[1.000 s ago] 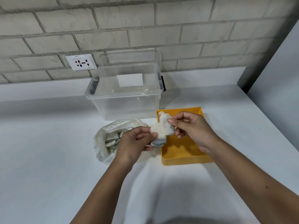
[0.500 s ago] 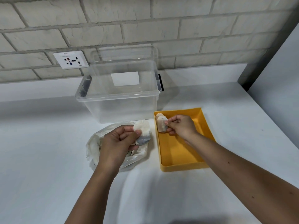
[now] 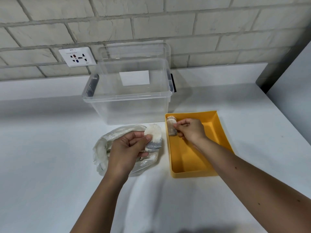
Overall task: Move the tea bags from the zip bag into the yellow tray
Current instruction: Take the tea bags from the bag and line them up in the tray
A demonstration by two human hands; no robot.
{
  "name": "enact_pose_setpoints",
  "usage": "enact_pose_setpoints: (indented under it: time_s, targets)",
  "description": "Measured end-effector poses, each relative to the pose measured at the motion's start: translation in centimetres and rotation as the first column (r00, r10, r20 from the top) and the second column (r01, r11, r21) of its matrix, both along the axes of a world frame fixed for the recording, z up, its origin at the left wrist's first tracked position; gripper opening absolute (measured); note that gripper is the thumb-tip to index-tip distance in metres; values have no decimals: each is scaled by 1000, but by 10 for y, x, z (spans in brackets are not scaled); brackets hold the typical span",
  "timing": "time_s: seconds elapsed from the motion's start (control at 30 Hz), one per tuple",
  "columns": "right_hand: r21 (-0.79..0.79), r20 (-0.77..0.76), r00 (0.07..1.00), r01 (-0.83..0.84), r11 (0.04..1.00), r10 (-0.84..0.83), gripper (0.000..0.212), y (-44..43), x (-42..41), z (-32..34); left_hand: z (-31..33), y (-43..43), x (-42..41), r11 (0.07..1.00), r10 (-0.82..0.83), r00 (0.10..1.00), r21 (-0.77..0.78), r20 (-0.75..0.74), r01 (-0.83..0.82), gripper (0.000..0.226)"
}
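obstacles: clear bin [image 3: 127,108] stood just behind yellow tray [image 3: 193,174], at its left corner; zip bag [image 3: 101,148] just left of tray | free: open worktop [image 3: 252,132] right of and before tray

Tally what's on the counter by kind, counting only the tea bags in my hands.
Tea bags: 2, left tea bag and right tea bag
Zip bag: 1
Yellow tray: 1
Clear storage box with its lid: 1
Total: 5

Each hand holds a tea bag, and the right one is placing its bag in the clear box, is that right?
Not quite. The head view shows the right hand holding its tea bag in the yellow tray, not the clear box behind it. The left hand does hold a second bag.
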State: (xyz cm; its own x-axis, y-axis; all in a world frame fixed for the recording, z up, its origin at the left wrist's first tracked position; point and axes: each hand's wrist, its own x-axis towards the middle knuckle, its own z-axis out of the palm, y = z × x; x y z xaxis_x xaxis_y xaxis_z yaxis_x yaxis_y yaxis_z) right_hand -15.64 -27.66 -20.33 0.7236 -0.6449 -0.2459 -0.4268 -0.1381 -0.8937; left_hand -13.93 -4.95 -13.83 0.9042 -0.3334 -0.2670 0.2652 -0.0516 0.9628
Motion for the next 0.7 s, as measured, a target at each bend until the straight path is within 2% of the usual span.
enact_pose_setpoints:
  time_s: [0.07,0.13,0.17,0.23,0.27,0.37,0.53,0.7]
  targets:
    - [-83,-30,1000,4,997,-6,26,0,-4,8,1,-1,-1,1000,1,1000,-2,15,-1,14]
    - [-100,48,998,42,994,-38,30,7,-15,30,3,-3,-3,1000,3,999,-3,34,-3,10]
    - [-10,115,993,27,1000,-25,29,14,-22,45,3,-4,-4,1000,2,999,-4,43,-1,9]
    - [219,201,977,-113,969,68,29,30,-37,74,4,-8,-6,1000,-7,998,-6,59,7,10]
    - [255,216,966,-199,946,145,27,38,-45,84,4,-10,-7,1000,-11,998,-7,64,11,10]
    - [207,266,930,-313,927,254,16,54,-56,93,5,-13,-9,999,-31,996,-6,82,32,12]
    - [175,303,933,-257,950,197,11,51,-63,92,11,-13,-16,997,-67,997,-38,31,68,9]
    - [166,306,925,-285,944,226,3,47,-68,96,15,-12,-20,994,-90,996,-69,-13,89,8]
